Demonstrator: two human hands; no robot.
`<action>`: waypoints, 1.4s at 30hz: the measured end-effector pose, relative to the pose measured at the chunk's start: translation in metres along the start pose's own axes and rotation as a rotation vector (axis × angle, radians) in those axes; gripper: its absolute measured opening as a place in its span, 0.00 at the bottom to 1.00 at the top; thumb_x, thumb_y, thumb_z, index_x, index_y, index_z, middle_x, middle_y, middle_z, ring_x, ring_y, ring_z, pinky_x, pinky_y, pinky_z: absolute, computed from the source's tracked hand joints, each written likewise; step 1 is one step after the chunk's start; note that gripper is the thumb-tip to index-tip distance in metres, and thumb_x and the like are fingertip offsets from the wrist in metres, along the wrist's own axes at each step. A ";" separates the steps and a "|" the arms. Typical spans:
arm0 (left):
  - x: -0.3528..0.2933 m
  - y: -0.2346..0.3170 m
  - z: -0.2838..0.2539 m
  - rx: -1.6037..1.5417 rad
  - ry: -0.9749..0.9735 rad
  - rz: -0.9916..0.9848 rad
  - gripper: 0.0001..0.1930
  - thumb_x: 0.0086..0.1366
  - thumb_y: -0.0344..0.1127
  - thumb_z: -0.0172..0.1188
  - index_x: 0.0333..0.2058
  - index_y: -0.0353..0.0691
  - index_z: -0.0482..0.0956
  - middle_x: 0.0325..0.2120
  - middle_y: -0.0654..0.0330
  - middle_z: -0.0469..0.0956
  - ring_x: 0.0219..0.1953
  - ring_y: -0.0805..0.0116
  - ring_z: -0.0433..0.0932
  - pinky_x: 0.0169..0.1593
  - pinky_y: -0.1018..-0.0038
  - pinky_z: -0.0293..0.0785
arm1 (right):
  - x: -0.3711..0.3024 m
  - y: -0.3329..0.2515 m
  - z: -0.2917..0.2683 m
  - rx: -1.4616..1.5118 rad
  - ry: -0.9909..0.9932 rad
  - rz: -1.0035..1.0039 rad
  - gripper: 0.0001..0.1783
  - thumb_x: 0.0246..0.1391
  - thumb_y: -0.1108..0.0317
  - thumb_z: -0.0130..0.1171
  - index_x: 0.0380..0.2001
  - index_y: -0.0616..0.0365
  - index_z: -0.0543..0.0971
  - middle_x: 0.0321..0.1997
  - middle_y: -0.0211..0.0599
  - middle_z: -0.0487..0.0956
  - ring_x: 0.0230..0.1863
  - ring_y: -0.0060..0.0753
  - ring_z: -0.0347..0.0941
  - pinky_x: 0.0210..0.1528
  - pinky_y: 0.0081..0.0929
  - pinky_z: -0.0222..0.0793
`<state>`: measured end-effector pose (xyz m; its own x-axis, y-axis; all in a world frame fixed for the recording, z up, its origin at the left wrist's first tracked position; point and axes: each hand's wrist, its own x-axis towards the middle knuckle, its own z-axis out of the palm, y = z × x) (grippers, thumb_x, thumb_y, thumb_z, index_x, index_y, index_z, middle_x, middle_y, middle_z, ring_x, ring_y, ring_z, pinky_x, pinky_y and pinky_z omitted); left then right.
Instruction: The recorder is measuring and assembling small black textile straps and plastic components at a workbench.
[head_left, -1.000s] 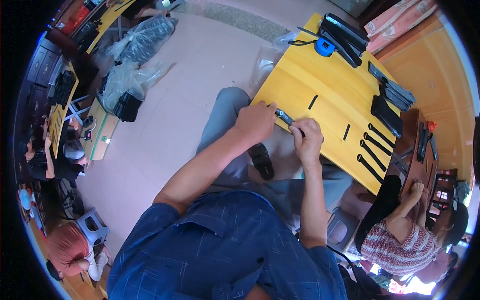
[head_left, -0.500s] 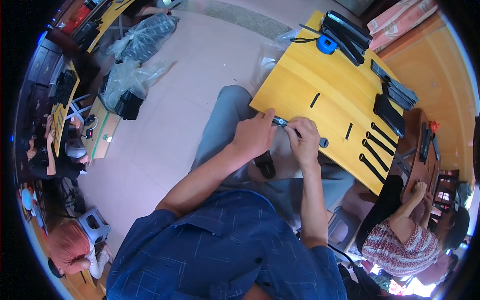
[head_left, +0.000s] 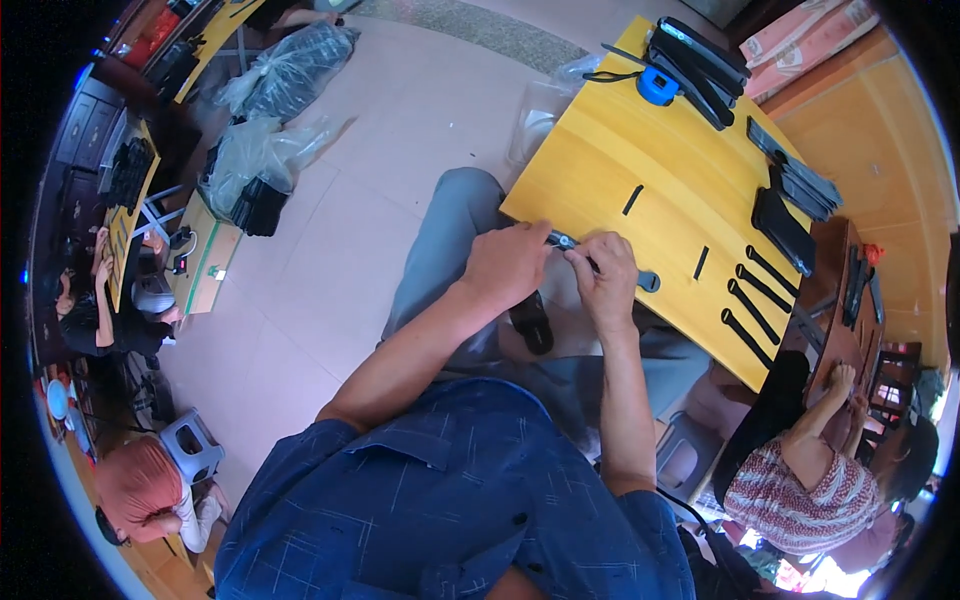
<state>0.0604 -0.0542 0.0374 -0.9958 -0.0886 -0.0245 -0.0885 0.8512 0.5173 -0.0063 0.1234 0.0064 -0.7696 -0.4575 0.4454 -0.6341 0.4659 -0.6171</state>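
At the near left edge of the yellow table, my left hand (head_left: 507, 264) and my right hand (head_left: 606, 272) are closed on a small dark strap-like piece (head_left: 562, 241) with a shiny spot, held between them. Fingers cover most of it. A dark rounded tab with a hole (head_left: 649, 282) shows just right of my right hand; whether it belongs to the held piece I cannot tell. Two short black strips (head_left: 633, 200) lie apart on the table beyond. Several black straps with looped ends (head_left: 748, 338) lie in a row at the right.
The yellow table (head_left: 590, 150) bears a blue tape measure (head_left: 657, 86), stacked black cases (head_left: 695, 70) and dark pouches (head_left: 782, 232). Plastic-wrapped bundles (head_left: 265, 160) lie on the floor at left. Another person (head_left: 800, 490) sits at right; others work at left.
Both hands stay together at the table edge, with slight finger shifts around the small piece. The view has moved a little; nothing on the table has visibly been moved.
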 end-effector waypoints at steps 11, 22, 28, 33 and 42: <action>0.001 0.006 -0.011 0.015 0.077 -0.101 0.15 0.64 0.42 0.66 0.39 0.36 0.79 0.31 0.47 0.84 0.35 0.43 0.85 0.38 0.49 0.80 | -0.004 -0.002 0.001 -0.008 0.041 0.004 0.07 0.49 0.70 0.73 0.29 0.57 0.83 0.32 0.40 0.78 0.38 0.49 0.75 0.41 0.42 0.71; 0.011 0.004 -0.008 -0.022 0.050 -0.126 0.12 0.64 0.42 0.66 0.37 0.39 0.79 0.28 0.50 0.84 0.35 0.45 0.85 0.39 0.49 0.80 | -0.003 0.001 0.004 -0.017 0.056 0.009 0.07 0.47 0.70 0.73 0.30 0.55 0.84 0.33 0.37 0.78 0.39 0.46 0.75 0.43 0.41 0.71; 0.011 0.002 -0.008 0.067 0.086 -0.070 0.12 0.64 0.41 0.65 0.38 0.40 0.80 0.32 0.51 0.84 0.37 0.46 0.85 0.40 0.50 0.80 | -0.004 0.001 0.004 -0.025 0.042 0.005 0.07 0.49 0.68 0.71 0.30 0.55 0.83 0.34 0.37 0.78 0.40 0.46 0.75 0.44 0.42 0.70; 0.013 -0.008 -0.007 0.050 0.115 -0.014 0.09 0.63 0.40 0.63 0.38 0.45 0.85 0.32 0.54 0.84 0.36 0.47 0.84 0.38 0.52 0.80 | -0.001 -0.001 0.002 -0.011 0.035 -0.001 0.06 0.50 0.68 0.71 0.29 0.56 0.82 0.35 0.38 0.78 0.40 0.47 0.75 0.44 0.42 0.70; 0.011 -0.006 -0.020 0.076 0.060 0.012 0.10 0.65 0.41 0.62 0.36 0.42 0.87 0.32 0.53 0.83 0.35 0.49 0.85 0.39 0.53 0.80 | -0.003 0.002 -0.002 -0.010 -0.001 -0.039 0.06 0.51 0.70 0.69 0.30 0.57 0.81 0.35 0.40 0.78 0.41 0.49 0.75 0.45 0.44 0.70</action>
<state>0.0503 -0.0702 0.0510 -0.9937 -0.1067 0.0336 -0.0802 0.8892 0.4504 -0.0057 0.1272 0.0050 -0.7441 -0.4761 0.4686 -0.6645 0.4549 -0.5929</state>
